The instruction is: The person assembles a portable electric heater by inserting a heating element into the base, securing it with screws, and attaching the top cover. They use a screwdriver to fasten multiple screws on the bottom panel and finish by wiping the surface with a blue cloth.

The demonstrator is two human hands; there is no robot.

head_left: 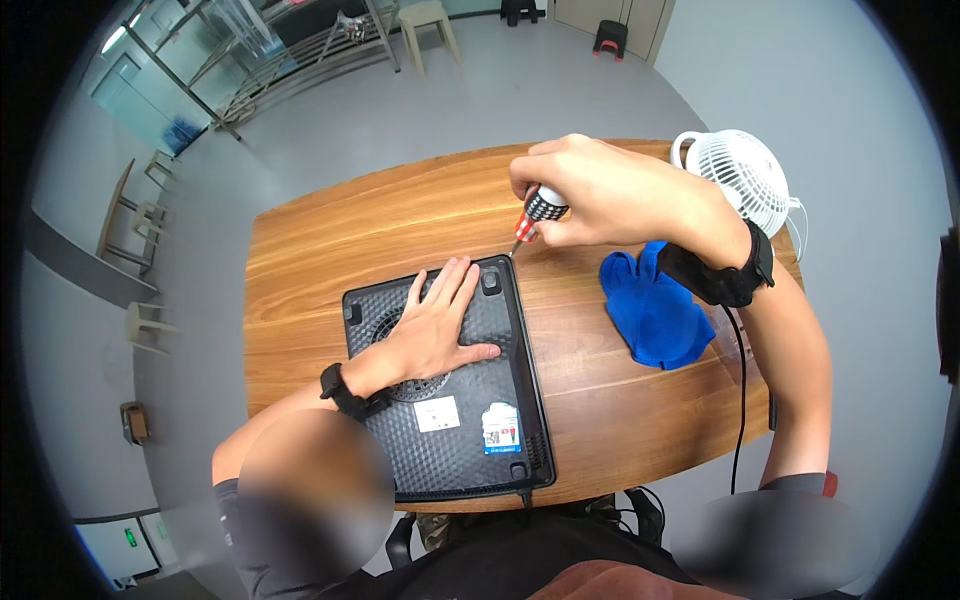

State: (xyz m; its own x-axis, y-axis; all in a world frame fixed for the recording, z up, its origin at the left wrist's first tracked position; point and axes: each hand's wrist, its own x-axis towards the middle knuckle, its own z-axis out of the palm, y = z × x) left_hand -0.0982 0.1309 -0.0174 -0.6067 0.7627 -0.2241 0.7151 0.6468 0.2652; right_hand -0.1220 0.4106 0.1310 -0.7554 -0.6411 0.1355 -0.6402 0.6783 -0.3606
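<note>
A black, flat appliance point(460, 462) lies underside up on the wooden table, with a round vent, small feet and stickers showing; it looks like an induction cooktop. My left hand point(432, 325) rests flat on it, fingers spread, partly covering the vent. In my right hand point(590, 190) is a screwdriver point(545, 205) with a red, white and black handle. Its thin shaft slants down to the appliance's far right corner, where the tip meets or nearly meets the edge. A blue cloth point(655, 315) lies crumpled below my right wrist.
A white fan point(742, 180) stands at the table's far right corner. A black cable point(742, 400) hangs from my right wristband and crosses the table's right side. Beyond the table point(330, 235) are a metal rack point(300, 70) and a beige stool point(428, 28).
</note>
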